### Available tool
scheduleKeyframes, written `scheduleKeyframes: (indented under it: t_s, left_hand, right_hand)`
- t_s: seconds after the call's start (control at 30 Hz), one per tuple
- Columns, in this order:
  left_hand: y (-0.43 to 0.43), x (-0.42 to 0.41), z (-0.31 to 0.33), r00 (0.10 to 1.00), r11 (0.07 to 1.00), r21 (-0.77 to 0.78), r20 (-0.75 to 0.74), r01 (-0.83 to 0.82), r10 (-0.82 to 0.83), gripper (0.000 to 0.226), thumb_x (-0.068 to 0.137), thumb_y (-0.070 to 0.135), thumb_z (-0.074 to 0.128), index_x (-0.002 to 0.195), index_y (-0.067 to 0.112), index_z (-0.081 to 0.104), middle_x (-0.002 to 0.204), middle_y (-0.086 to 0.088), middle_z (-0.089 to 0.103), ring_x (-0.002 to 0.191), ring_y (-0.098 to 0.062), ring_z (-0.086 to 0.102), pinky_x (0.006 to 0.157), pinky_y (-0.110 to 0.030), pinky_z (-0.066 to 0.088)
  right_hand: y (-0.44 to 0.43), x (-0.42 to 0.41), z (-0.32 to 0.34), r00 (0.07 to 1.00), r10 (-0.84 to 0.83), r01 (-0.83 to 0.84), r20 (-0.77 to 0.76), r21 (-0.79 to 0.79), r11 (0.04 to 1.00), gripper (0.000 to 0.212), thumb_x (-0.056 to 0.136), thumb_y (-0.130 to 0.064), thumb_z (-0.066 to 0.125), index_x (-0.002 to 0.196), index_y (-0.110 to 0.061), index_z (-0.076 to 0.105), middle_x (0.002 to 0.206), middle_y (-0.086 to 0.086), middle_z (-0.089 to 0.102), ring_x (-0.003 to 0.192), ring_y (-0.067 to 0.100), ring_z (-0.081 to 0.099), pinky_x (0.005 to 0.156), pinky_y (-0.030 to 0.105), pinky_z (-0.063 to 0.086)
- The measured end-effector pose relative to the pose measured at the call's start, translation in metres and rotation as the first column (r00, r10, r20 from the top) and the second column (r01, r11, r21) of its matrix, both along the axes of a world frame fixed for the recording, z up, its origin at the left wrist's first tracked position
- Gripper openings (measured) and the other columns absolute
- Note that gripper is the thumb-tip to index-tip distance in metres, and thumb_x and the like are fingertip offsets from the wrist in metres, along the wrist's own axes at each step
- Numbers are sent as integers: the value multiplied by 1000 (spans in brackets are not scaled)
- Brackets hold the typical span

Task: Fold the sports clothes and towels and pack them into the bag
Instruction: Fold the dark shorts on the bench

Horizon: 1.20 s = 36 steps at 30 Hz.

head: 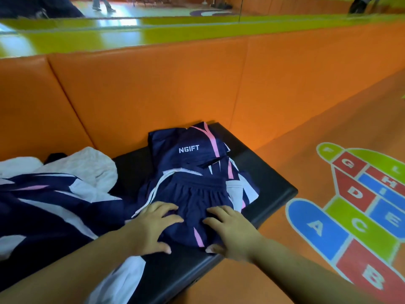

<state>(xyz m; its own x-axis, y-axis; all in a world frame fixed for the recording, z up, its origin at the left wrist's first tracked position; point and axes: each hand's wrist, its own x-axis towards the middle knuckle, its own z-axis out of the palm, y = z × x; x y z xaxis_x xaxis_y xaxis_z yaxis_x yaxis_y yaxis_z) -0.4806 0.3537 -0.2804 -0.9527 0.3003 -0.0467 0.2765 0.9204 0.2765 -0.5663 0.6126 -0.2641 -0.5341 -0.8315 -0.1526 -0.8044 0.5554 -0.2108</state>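
Shorts (197,207) pressed flat under both hands (153,224).

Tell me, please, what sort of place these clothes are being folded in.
Probably a children's gym or play hall: orange padded walls, a lettered hopscotch painted on the floor, and what looks like a long mirror above the padding.

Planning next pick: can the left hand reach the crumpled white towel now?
Likely yes: left hand lies flat on the folded navy shorts, holding nothing; the crumpled white towel lies mostly uncovered, further left.
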Motion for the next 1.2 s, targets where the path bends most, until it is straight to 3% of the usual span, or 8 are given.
scheduleKeyframes:
  t_s: [0.1, 0.2, 0.33, 0.43, 0.53, 0.73, 1.03, 1.2]
  left_hand:
    - [-9, -1, 0, 998, 993, 107, 48, -38, 33, 70, 65, 36, 77, 129, 34, 50, 137, 12, 38, 124, -4, 25, 105, -27, 29]
    - [-15, -2, -1, 998, 993, 116, -43, -39, 44, 56, 70, 8, 61, 124, 24, 57, 133, 7, 49, 122, -4, 34, 104, -19, 32]
    - [-6, 1, 2, 994, 994, 95, -85, -59, 68, 43, 75, 15, 41, 106, 12, 71, 117, -4, 67, 110, -16, 59, 102, -15, 29]
    - [-2, -7, 17, 975, 967, 123, 38, -223, 220, 35, 94, 27, 41, 122, 19, 62, 129, 14, 55, 123, -7, 50, 101, -10, 25]
    - [-5, -13, 39, 961, 945, 199, 146, -261, 235, 33, 91, 41, 38, 109, 27, 61, 109, 10, 67, 101, -9, 59, 94, -31, 43]
    - [-9, -30, 70, 954, 943, 148, 53, -298, 294, 18, 100, 29, 39, 108, 28, 55, 101, 8, 63, 90, -16, 58, 83, -38, 46]
    - [-15, -53, 115, 946, 891, 363, -70, -272, 317, 18, 98, 36, 44, 102, 26, 58, 89, 1, 67, 81, -19, 61, 76, -44, 49]
    - [-19, -54, 147, 919, 683, 620, 186, -385, 349, 41, 58, 49, 80, 90, 29, 66, 89, 12, 71, 86, -2, 65, 69, -15, 46]
  right_hand:
    - [4, -2, -8, 1000, 8, -8, 7, 43, 999, 76, 75, -50, 70, 138, -14, 45, 147, 13, 41, 133, 36, 41, 107, 46, 36]
    - [1, -2, -4, 998, -19, 16, 63, 50, 999, 75, 84, -39, 68, 146, -15, 33, 156, 7, 25, 142, 28, 26, 113, 37, 26]
    - [-7, 2, 9, 996, -46, 39, 72, 103, 994, 69, 86, -37, 63, 144, -17, 32, 154, 4, 26, 138, 25, 29, 109, 35, 32]
    - [-17, 11, 11, 994, -97, 88, 57, 152, 984, 84, 79, -59, 63, 145, -20, 27, 150, 6, 28, 136, 30, 27, 110, 43, 29]
    - [-32, 22, 13, 981, -191, 185, 30, 126, 975, 87, 76, -65, 61, 143, -22, 25, 149, 4, 25, 138, 31, 21, 109, 48, 25]
    - [-28, 3, 36, 915, -403, 402, -9, -30, 915, 33, 80, -15, 52, 112, -22, 54, 112, 0, 57, 104, 27, 54, 74, 31, 38]
    - [7, -52, 98, 725, -470, 677, 503, -396, 620, 13, 85, -11, 64, 81, -22, 70, 76, 3, 69, 69, 17, 62, 64, 33, 49]
    - [8, -60, 124, 570, -226, 788, 790, -447, 423, 10, 90, -14, 63, 86, -18, 71, 80, -6, 75, 73, 6, 69, 64, 17, 51]
